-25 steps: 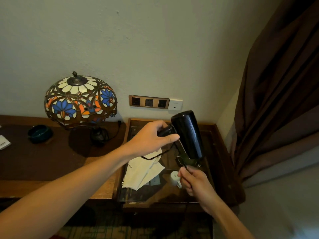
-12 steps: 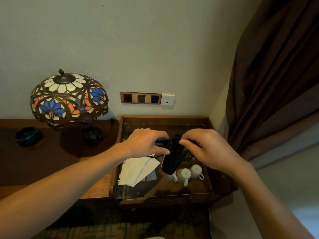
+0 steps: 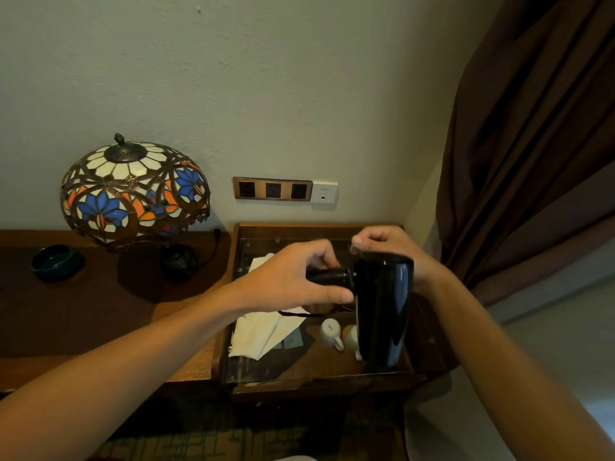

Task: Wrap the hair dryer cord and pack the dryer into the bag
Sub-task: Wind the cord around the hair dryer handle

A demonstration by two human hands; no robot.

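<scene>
Head view: left hand [image 3: 293, 284] wrapped round dryer [image 3: 382, 307] handle, right hand [image 3: 392, 251] fingers curled behind, pinch unclear; glossy, slippery barrel, limp cord [image 3: 299, 314] — best held by handle.

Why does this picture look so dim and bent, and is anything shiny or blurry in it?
Head view: dim warm room light, the stained-glass dome lamp unlit, throwing a soft shadow on the dark wooden desk; small bright glints on the glossy black hair dryer; the wide lens bows the forearms and brown curtain near the edges; the left hand looks slightly soft.
</scene>
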